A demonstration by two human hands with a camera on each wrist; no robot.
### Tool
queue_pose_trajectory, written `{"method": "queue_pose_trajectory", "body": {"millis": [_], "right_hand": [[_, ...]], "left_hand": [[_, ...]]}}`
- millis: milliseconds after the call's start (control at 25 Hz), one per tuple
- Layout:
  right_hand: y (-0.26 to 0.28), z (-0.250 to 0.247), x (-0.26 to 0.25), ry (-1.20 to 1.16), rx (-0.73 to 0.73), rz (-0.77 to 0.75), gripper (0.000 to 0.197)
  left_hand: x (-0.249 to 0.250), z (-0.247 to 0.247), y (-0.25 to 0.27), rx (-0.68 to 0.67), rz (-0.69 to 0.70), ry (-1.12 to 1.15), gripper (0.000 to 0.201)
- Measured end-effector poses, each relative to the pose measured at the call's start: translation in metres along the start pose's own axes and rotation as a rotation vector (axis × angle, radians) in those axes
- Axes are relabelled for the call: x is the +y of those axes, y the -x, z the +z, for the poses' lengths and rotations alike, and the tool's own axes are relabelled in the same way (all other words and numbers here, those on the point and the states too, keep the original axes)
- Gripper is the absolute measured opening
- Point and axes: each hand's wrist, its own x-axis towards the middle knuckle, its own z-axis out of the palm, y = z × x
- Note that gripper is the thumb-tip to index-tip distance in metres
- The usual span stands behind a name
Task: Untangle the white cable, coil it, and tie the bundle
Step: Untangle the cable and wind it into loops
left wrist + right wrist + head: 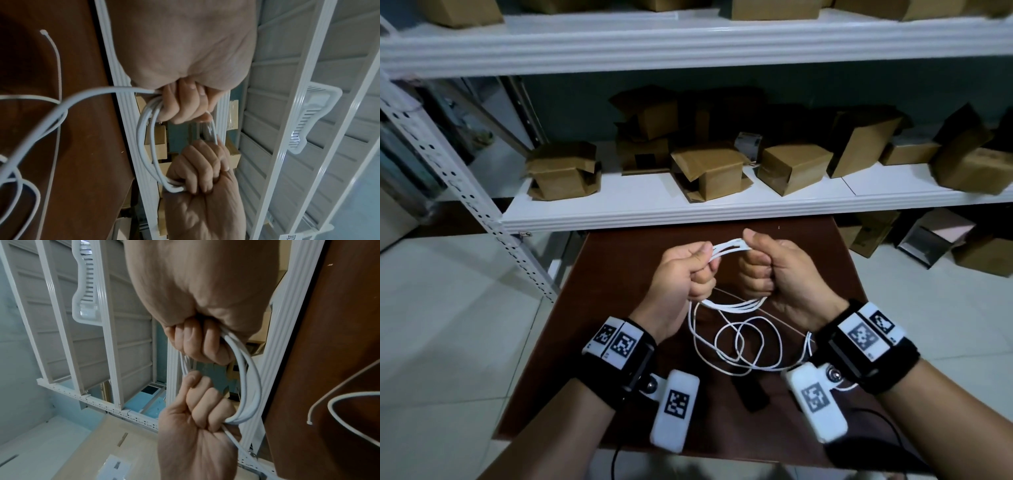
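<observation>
Both fists close: left hand (681, 270) clenches one side of the cable (736, 337) coil, right hand (774, 270) the other, above table (835, 260) centre. Loose tail lies looped on table; pulling could knot it.

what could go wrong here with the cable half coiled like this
1. The loose cable on the table still crosses itself in loops, so pulling more in may tighten a knot.
2. Both the left hand and right hand grip the coil; freeing one to take the zip tie may let turns spring apart.
</observation>
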Motion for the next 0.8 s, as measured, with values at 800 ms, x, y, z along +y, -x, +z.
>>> {"method": "queue_pose_trajectory", "body": {"millis": [800], "right_hand": [[0.001,0.011,-0.003,0.363,0.007,0.141,0.053]], "left_hand": [[0.004,0.004,0.005,-0.007,-0.076,-0.216,0.032]]}}
